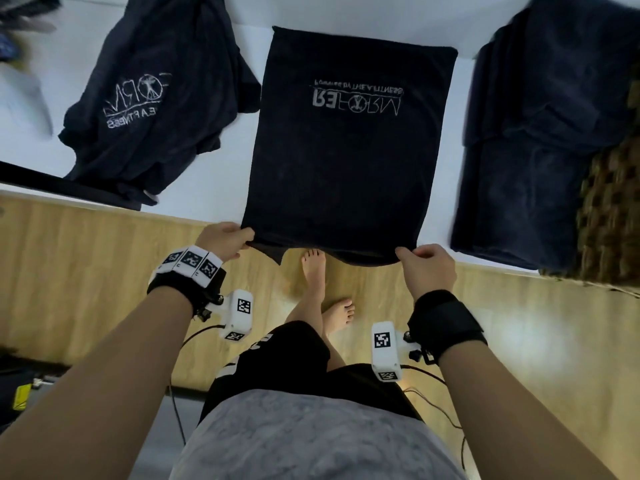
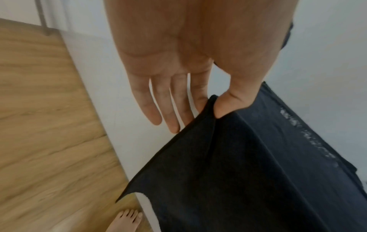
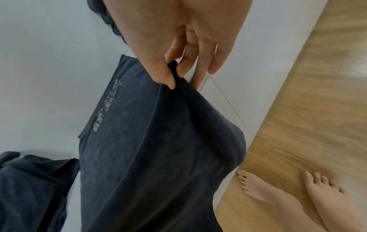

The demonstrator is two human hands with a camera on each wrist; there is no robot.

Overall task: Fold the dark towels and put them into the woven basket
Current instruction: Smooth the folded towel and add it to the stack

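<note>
A dark towel (image 1: 349, 161) with pale lettering lies flat on the white table (image 1: 235, 188), its near edge hanging over the table's front. My left hand (image 1: 225, 239) pinches the near left corner of the towel (image 2: 248, 164) between thumb and forefinger. My right hand (image 1: 424, 263) pinches the near right corner of the same towel (image 3: 158, 149). A crumpled dark towel (image 1: 152, 98) with a logo lies at the left. The woven basket (image 1: 613, 202) stands at the right edge, with dark towels (image 1: 533, 140) against it.
The wooden floor (image 1: 86, 271) runs below the table's front edge, and my bare feet (image 1: 322, 289) stand close to it. A dark bar (image 1: 52, 185) crosses the table's left front. Blurred items (image 1: 20, 64) sit at the far left.
</note>
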